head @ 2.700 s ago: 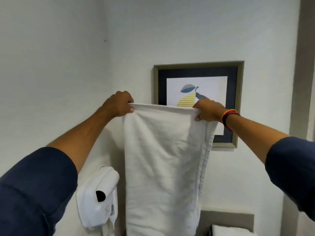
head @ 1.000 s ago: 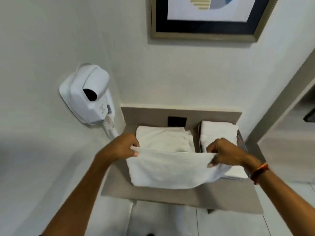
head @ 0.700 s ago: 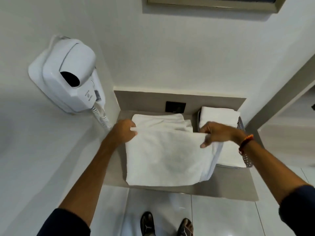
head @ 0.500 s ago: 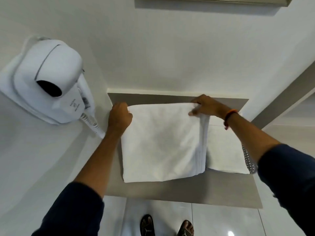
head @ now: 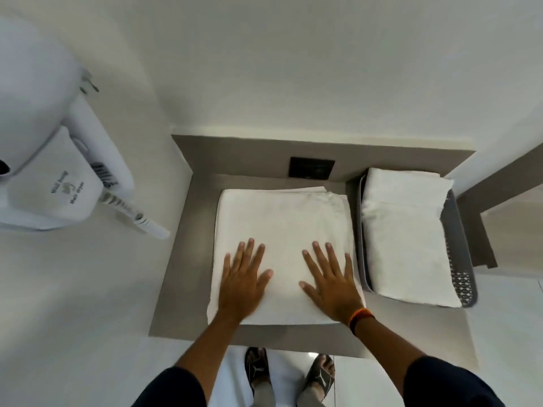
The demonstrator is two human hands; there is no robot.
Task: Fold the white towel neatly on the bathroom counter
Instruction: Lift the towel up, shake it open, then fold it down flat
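Observation:
The white towel (head: pixel 282 218) lies folded into a rough square on the grey counter (head: pixel 188 259), its layered edges showing along the far and right sides. My left hand (head: pixel 242 282) rests flat on the towel's near left part, fingers spread. My right hand (head: pixel 332 282) lies flat on its near right part, fingers spread, an orange and black band on the wrist. Neither hand grips the cloth.
A grey perforated basket (head: pixel 461 259) at the counter's right holds another folded white towel (head: pixel 405 236). A black wall socket (head: pixel 311 167) sits behind the towel. A white wall-mounted hair dryer (head: pixel 58 160) with a coiled cord hangs at left. My sandalled feet (head: pixel 289 377) stand below the counter's front edge.
The towel came down from mid-air onto the counter and its top half was folded over to the far edge. Both hands let go of the far corners and now lie flat on its near part.

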